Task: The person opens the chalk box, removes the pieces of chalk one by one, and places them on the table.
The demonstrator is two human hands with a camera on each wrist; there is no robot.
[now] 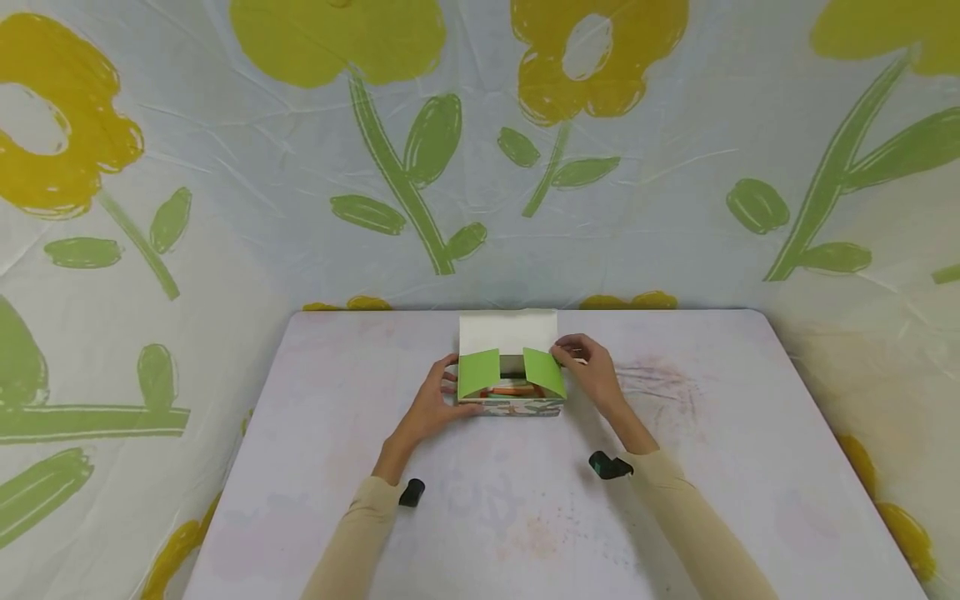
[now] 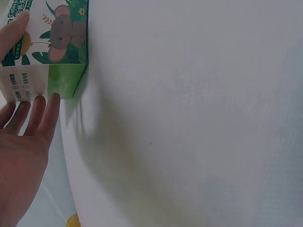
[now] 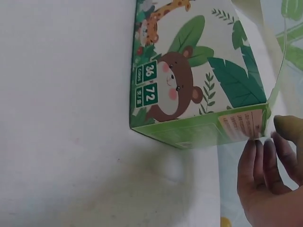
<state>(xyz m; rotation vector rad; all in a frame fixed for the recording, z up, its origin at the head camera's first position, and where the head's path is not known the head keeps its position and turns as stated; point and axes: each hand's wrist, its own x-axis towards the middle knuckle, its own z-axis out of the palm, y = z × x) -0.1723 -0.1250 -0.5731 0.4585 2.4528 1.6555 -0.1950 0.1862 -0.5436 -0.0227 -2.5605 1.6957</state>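
Observation:
A small cardboard box (image 1: 521,408) with printed animals stands on the table, its white lid (image 1: 508,332) raised at the back. Two green side flaps (image 1: 478,372) lean inward over the opening. Slim coloured sticks (image 1: 517,390), one of them orange, show inside. My left hand (image 1: 435,402) grips the box's left end, thumb on the printed front and fingers along the side, as the left wrist view shows too. At the rear right corner my right hand (image 1: 596,375) pinches the edge by the right flap (image 1: 543,372), with thumb and fingers bent close together.
The box sits near the far edge of a pale, stained table (image 1: 517,517). Behind it hangs a flower-printed cloth (image 1: 480,208), which also runs along both sides. Black straps (image 1: 609,465) are on both wrists.

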